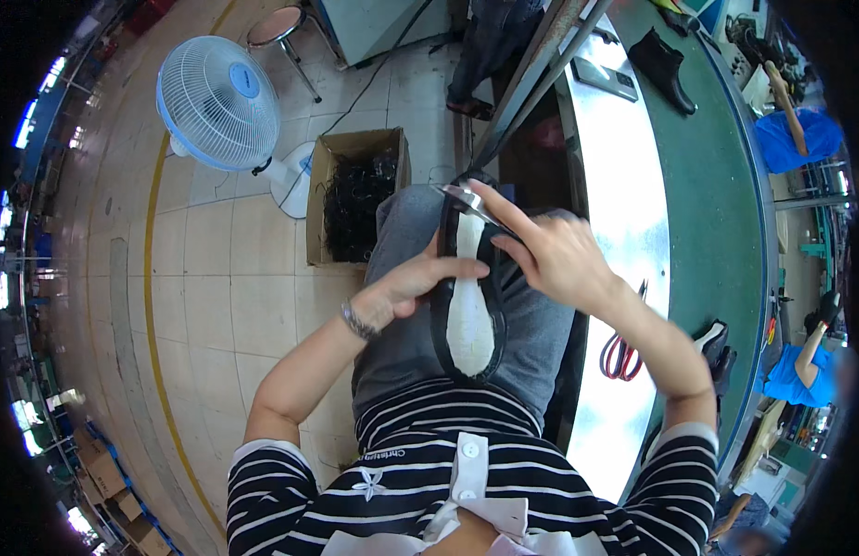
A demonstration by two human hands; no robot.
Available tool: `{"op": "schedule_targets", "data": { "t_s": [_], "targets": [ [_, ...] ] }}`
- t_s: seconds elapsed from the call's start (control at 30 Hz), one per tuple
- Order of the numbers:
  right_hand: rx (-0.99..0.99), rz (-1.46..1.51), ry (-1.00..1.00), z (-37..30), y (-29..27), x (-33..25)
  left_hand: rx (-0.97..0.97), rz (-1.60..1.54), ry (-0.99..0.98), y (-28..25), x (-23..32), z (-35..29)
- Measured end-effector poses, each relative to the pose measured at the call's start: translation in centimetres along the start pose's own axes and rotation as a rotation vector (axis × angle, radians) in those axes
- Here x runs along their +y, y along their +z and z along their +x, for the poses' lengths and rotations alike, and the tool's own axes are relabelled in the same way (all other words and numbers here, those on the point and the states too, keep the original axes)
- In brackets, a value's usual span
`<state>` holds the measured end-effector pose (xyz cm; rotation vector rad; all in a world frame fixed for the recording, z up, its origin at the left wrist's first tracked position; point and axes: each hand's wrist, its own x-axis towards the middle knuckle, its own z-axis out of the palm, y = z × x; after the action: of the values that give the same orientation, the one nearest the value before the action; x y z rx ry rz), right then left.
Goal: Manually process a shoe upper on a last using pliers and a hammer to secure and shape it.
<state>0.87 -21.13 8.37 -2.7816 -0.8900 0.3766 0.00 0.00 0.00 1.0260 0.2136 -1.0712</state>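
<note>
A black shoe upper [471,338] with a white bottom lies lengthwise over my lap, that bottom facing up. My left hand [411,281] grips its middle from the left side, thumb pressed across the narrow part. At the far end, my right hand [564,258] has its fingers closed round a silver pointed metal tool [465,195], the index finger stretched along it. The tool lies over the white bottom near that end; its exact kind is hard to make out.
Left of my knees stands a cardboard box [315,215] of black scraps, with a white fan [221,102] beyond. At right, a metal-topped bench [624,185] holds red-handled scissors [621,358] and a phone [606,79]. Black boots [663,69] lie on the green belt [717,185]; people in blue work beyond it.
</note>
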Motion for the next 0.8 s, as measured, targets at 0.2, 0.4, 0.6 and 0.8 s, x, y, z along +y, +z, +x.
{"op": "schedule_targets", "data": {
  "t_s": [0.2, 0.4, 0.6, 0.8],
  "targets": [
    [0.472, 0.954, 0.386, -8.8, 3.2, 0.6, -0.098, 0.267, 0.409, 2.1, -2.1, -1.7],
    [0.402, 1.104, 0.798, -11.4, 5.4, 1.9, -0.177, 0.559, 0.729, 0.2, -4.6, 1.8],
    [0.419, 0.815, 1.019, -13.2, 8.0, 5.9, -0.191, 0.484, 0.67, -0.1, -7.2, 2.6],
    [0.297, 0.114, 1.073, -14.5, 11.1, 11.1, -0.158, 0.563, 0.688, -0.1, -7.1, 2.2]
  ]
}}
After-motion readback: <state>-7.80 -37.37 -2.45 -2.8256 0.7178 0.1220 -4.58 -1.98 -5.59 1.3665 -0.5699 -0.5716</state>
